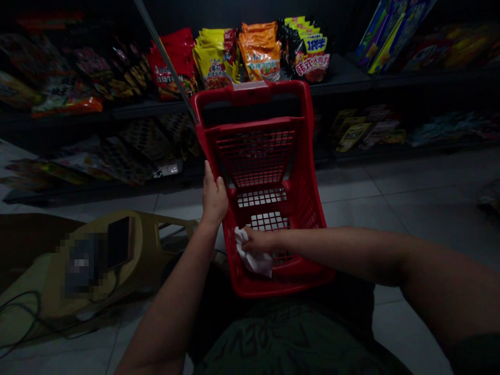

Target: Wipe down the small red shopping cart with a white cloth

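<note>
White cloth (253, 259) is bunching inside a red plastic shopping basket (287, 284).
Left hand (214, 200) is bracing the basket's side to steady it, its grip unclear; right hand (258, 240) is closing narrowly on the cloth.

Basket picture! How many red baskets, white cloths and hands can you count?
Red basket: 1
White cloth: 1
Hands (left hand, right hand): 2
Total: 4

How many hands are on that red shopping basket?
2: the left hand is at the side of the red shopping basket, and the right hand holds a white cloth inside it.
</note>
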`<state>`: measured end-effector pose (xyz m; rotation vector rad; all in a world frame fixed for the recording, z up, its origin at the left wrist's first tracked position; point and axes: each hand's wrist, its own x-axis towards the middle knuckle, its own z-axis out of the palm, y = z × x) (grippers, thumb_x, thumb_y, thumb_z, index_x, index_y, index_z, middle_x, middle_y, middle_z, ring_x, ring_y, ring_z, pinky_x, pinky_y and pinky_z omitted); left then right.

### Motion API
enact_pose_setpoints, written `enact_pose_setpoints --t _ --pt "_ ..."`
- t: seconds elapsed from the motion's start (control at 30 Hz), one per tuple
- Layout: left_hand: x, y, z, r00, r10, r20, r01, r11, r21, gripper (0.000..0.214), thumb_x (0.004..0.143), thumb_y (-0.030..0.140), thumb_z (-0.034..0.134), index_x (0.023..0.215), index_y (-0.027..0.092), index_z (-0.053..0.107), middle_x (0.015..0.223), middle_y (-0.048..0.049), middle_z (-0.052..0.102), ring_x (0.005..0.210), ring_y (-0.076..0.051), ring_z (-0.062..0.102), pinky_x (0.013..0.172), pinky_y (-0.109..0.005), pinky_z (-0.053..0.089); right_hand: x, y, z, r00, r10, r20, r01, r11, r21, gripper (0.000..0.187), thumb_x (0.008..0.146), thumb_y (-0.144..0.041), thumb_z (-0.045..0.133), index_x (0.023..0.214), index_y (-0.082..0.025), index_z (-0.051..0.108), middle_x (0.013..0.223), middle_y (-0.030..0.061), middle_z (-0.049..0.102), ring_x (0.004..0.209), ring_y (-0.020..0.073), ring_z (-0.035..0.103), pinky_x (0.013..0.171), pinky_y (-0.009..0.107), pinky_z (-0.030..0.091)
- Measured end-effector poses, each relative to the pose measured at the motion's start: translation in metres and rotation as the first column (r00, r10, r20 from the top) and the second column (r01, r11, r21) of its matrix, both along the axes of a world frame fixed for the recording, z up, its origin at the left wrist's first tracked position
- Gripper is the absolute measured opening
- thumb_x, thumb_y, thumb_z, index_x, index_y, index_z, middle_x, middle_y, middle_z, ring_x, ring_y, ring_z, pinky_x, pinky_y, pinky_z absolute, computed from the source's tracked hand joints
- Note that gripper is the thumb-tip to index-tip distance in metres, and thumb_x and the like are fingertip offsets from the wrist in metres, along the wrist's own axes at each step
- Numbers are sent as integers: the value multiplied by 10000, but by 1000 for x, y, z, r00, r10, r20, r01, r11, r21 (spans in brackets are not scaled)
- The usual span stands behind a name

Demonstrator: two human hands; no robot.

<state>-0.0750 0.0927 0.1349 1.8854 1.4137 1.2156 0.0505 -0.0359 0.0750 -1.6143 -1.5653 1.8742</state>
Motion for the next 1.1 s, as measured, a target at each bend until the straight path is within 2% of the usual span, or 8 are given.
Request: enact_pose_setpoints --t 0.13,0.27,0.33,0.47,0.7,0.83,0.97,1.1 --pt "-1 0 -1 1000 -9 3 9 1000 1 626 986 303 435 1572 172 256 1640 -113 287 1509 -214 281 1261 -397 204 -8 -2 -6 965 130 227 -138 990 19 452 688 -57 676 1116 -185 607 905 42 697 838 207 634 713 280 487" --pt "-2 -1 -2 1000 -9 24 9 1000 10 614 986 302 447 1566 197 275 1637 -94 301 1505 -209 291 1262 -391 203 -6 -9 21 904 322 282 -331 943 -14 170 654 -187 781 791 -204 682 694 11 661 758 214 641 692 277 472" --pt "-2 -2 -2 999 -3 34 3 1000 5 621 987 301 449 1569 185 264 1635 -101 302 1506 -208 287 1264 -383 196 1 -15 44 834 462 300 -504 860 78 158 681 -311 793 759 -216 694 685 10 660 806 225 650 721 278 466" --pt "-1 -3 -4 999 -18 47 18 1000 -8 643 988 307 446 1575 152 232 1640 -122 283 1509 -215 281 1265 -387 191 9 -24 71 653 647 395 -756 591 281 173 806 -335 699 946 -240 735 861 35 728 913 228 660 753 275 450" --pt "1 -1 -9 996 -55 73 54 998 16 636 994 354 434 1574 191 231 1660 -95 234 1526 -207 231 1273 -388 160 6 -29 37 389 732 559 -844 527 -102 453 868 -225 593 1319 -199 628 1124 118 739 911 273 704 698 318 485" --pt "1 0 -11 994 -54 92 52 998 22 646 990 395 444 1571 198 240 1660 -91 237 1531 -209 220 1275 -387 151 39 -14 68 346 884 314 -925 378 -46 483 801 -69 575 1255 -212 658 1097 49 737 893 201 675 711 267 458" --pt "2 1 -12 993 -58 104 58 998 2 669 987 417 449 1575 186 230 1663 -98 225 1535 -215 208 1276 -385 145 71 -7 98 421 905 67 -905 424 -33 463 787 -96 619 1227 -232 663 1042 -11 731 885 154 662 731 224 468" --pt "5 1 -13 993 -57 103 56 998 11 657 990 392 442 1575 189 222 1659 -100 235 1529 -214 224 1274 -398 155 48 -25 70 425 810 404 -865 495 -84 399 831 -178 625 1229 -174 660 1081 88 736 901 220 697 688 268 489"
